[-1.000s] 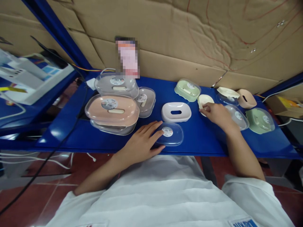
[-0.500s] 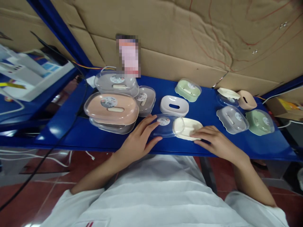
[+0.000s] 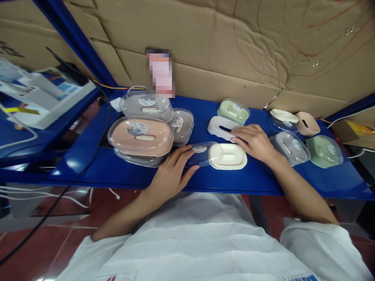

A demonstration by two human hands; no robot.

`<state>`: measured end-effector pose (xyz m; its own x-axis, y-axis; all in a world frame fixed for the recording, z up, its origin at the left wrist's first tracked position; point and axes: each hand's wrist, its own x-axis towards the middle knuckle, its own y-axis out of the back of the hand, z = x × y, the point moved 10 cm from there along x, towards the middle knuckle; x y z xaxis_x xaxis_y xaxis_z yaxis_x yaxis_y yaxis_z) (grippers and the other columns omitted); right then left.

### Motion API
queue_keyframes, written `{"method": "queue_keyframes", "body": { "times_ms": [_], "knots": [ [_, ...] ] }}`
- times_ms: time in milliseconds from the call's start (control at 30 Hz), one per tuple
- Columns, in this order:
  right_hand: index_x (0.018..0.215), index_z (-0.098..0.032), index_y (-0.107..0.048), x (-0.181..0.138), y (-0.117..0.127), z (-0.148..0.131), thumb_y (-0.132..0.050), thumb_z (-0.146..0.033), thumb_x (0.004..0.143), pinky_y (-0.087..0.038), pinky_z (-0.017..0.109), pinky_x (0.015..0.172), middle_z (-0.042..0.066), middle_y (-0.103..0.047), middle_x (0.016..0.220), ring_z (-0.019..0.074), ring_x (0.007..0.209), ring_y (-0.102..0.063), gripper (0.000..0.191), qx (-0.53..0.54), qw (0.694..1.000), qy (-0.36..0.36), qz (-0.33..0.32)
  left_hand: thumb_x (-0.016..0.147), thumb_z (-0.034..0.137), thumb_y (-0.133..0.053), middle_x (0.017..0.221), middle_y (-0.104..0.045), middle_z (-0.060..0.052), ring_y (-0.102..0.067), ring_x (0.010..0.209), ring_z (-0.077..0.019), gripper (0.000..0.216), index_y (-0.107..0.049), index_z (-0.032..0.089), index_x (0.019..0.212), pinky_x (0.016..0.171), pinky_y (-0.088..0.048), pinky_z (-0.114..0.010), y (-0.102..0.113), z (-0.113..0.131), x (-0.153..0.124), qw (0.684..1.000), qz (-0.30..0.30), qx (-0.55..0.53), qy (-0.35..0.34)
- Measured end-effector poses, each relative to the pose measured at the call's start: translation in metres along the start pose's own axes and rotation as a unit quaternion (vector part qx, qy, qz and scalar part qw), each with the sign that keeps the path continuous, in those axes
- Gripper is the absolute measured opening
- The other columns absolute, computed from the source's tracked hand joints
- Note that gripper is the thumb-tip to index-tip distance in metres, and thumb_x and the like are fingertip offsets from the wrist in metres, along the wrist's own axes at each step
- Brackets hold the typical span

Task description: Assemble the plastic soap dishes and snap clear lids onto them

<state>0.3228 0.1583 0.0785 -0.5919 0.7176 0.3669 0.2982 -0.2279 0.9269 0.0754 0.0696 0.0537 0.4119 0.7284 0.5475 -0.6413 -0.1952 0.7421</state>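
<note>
Gripping white inner tray (image 3: pixel 223 127), tilted, behind cream base (image 3: pixel 228 156), with right hand (image 3: pixel 252 141). Pinching clear lid (image 3: pixel 200 152), raised, edge overlapping cream base, with left hand (image 3: pixel 171 175). Resting on blue shelf (image 3: pixel 258 177); stacked pink box (image 3: pixel 140 136) left, green box (image 3: pixel 233 111) behind.

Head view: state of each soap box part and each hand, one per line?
Clear lid: tilted, off its box, held by left hand.
Cream tray: flat on blue shelf, uncovered.
White insert: tipped up, gripped by right hand.
Pink soap box: lidded, stacked on another.
Green soap box: lidded.
Grey soap box: lidded.
</note>
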Motion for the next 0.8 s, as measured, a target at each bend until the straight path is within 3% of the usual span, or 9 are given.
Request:
{"method": "queue_keyframes", "body": {
  "times_ms": [200,367,533,800],
  "knots": [
    [0.134,-0.024,-0.073,-0.053,0.031,-0.011,-0.060,-0.031,0.110,-0.055,0.049,0.103,0.010,-0.080,0.127,0.0298,0.120,-0.075,0.027,0.048,0.998,-0.017,0.027,0.113,0.034,-0.054,0.143,-0.068,-0.016,-0.068,0.135,-0.0286,0.033,-0.054,0.018,0.142,0.113,-0.060,-0.046,0.005,-0.005,0.002,0.999,0.014,-0.021,0.031],
    [0.142,-0.027,-0.067,-0.085,0.022,-0.044,-0.064,-0.021,0.107,-0.056,0.049,0.110,0.009,-0.078,0.130,0.0281,0.124,-0.072,0.035,0.097,0.995,-0.011,0.035,0.113,0.034,-0.053,0.142,-0.069,-0.016,-0.067,0.137,-0.0278,0.032,-0.055,0.017,0.140,0.115,-0.058,-0.044,0.006,-0.010,0.002,0.998,0.024,-0.026,0.047],
    [0.146,-0.026,-0.064,-0.081,0.008,-0.070,-0.073,-0.029,0.104,-0.054,0.051,0.113,0.012,-0.074,0.136,0.0302,0.130,-0.069,0.043,0.059,0.998,0.022,0.015,0.113,0.035,-0.053,0.143,-0.069,-0.015,-0.067,0.138,-0.0275,0.033,-0.054,0.019,0.142,0.117,-0.057,-0.045,0.005,-0.012,0.002,0.998,0.021,-0.024,0.055],
    [0.135,-0.024,-0.067,-0.076,0.011,-0.089,-0.072,-0.025,0.104,-0.053,0.047,0.106,0.010,-0.078,0.123,0.0268,0.118,-0.072,0.031,0.044,0.998,0.051,0.017,0.111,0.039,-0.057,0.154,-0.062,-0.017,-0.062,0.145,-0.0325,0.041,-0.057,0.019,0.146,0.119,-0.055,-0.048,-0.002,-0.012,0.004,0.996,0.014,0.057,0.067]
  ]
}}
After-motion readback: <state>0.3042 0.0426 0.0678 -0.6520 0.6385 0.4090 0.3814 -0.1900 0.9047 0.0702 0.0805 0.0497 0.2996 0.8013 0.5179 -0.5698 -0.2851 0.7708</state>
